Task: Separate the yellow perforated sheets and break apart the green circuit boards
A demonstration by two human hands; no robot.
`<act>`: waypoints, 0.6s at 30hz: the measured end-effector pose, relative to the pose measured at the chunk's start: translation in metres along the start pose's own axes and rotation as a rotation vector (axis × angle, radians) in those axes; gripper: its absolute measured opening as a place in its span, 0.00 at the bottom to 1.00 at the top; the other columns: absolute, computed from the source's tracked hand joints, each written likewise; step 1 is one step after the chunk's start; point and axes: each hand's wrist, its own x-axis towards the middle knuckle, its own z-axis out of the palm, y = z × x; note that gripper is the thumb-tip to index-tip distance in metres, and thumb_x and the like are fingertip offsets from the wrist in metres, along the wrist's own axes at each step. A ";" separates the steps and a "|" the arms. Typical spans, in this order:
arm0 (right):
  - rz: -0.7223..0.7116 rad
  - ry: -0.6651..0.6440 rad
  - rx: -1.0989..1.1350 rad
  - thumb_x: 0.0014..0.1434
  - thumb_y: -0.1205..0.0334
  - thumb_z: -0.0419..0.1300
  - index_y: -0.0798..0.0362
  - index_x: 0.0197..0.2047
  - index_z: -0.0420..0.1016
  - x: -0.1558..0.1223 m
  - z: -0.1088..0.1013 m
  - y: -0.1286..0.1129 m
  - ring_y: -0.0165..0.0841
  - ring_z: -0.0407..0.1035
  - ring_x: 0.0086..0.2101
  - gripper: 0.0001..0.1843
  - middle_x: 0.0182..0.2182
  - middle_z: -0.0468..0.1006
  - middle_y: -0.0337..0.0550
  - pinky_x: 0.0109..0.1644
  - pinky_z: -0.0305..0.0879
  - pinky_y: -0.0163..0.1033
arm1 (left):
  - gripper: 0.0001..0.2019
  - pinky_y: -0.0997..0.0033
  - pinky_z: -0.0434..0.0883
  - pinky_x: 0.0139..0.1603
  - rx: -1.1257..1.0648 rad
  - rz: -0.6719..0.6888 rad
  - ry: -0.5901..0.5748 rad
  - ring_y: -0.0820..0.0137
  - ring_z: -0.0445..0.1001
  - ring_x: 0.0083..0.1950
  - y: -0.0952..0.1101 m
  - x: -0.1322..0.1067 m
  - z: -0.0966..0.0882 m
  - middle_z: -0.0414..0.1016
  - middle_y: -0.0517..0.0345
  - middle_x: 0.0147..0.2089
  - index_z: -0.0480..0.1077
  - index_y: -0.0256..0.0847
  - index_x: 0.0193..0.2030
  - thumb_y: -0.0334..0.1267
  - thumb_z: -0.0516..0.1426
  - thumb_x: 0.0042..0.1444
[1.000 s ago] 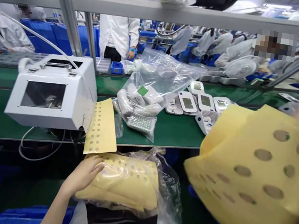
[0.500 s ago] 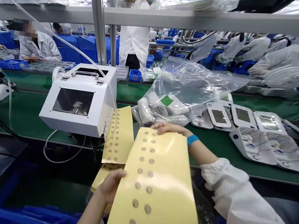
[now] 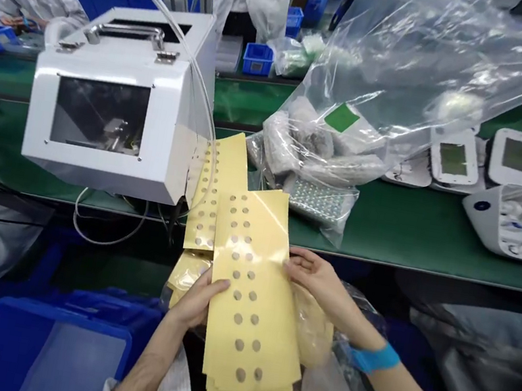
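Note:
A stack of yellow backing sheets with two rows of round grey stickers is held in front of me, tilted toward me. My left hand grips its left edge, the thumb lying on top. On the right edge, my right hand pinches the sheets between thumb and fingers; a blue band circles that wrist. Behind the stack, another yellow sheet with round stickers lies on the green bench beside the white machine. Below that one, more yellow sheets in clear plastic show partly.
The white machine with a dark window stands left on the green bench. A clear bag of wrapped parts lies behind the sheets. White device housings are at right. A blue bin sits low left. Co-workers stand beyond.
The sheet stack has come lower and nearer to me. My right hand has moved from its far end to its right edge. The view has tipped downward.

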 end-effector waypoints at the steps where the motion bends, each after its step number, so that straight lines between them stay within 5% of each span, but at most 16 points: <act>1: -0.022 0.028 -0.023 0.44 0.52 0.73 0.53 0.46 0.73 -0.004 0.004 0.009 0.43 0.77 0.39 0.27 0.38 0.81 0.48 0.44 0.77 0.47 | 0.25 0.60 0.73 0.50 0.012 0.001 -0.009 0.59 0.78 0.46 0.000 0.001 0.000 0.78 0.48 0.49 0.68 0.40 0.53 0.40 0.66 0.49; 4: -0.015 0.103 -0.027 0.42 0.51 0.74 0.54 0.44 0.72 -0.007 0.008 0.018 0.45 0.78 0.36 0.28 0.34 0.82 0.47 0.43 0.77 0.49 | 0.27 0.58 0.73 0.52 0.032 0.011 -0.025 0.59 0.77 0.49 0.001 0.002 0.001 0.76 0.46 0.51 0.66 0.41 0.56 0.43 0.66 0.50; 10: 0.052 0.055 -0.143 0.44 0.49 0.72 0.51 0.47 0.68 -0.008 -0.007 -0.005 0.49 0.78 0.34 0.30 0.29 0.82 0.46 0.37 0.78 0.52 | 0.29 0.60 0.75 0.47 0.101 0.023 0.036 0.58 0.78 0.47 0.009 0.000 0.003 0.76 0.46 0.52 0.66 0.41 0.56 0.44 0.67 0.48; 14: -0.167 0.200 -0.210 0.45 0.47 0.71 0.50 0.41 0.73 -0.023 -0.019 -0.020 0.47 0.77 0.34 0.23 0.35 0.82 0.47 0.36 0.78 0.50 | 0.26 0.62 0.75 0.45 0.132 0.045 0.072 0.59 0.78 0.45 0.009 0.001 -0.001 0.76 0.45 0.52 0.67 0.39 0.54 0.44 0.66 0.49; 18: -0.459 0.531 -0.170 0.50 0.50 0.68 0.42 0.47 0.74 -0.049 -0.045 -0.042 0.46 0.73 0.48 0.21 0.50 0.77 0.43 0.51 0.73 0.53 | 0.25 0.64 0.75 0.44 0.135 0.054 0.089 0.60 0.78 0.45 0.008 0.002 -0.004 0.77 0.46 0.52 0.67 0.40 0.54 0.43 0.65 0.50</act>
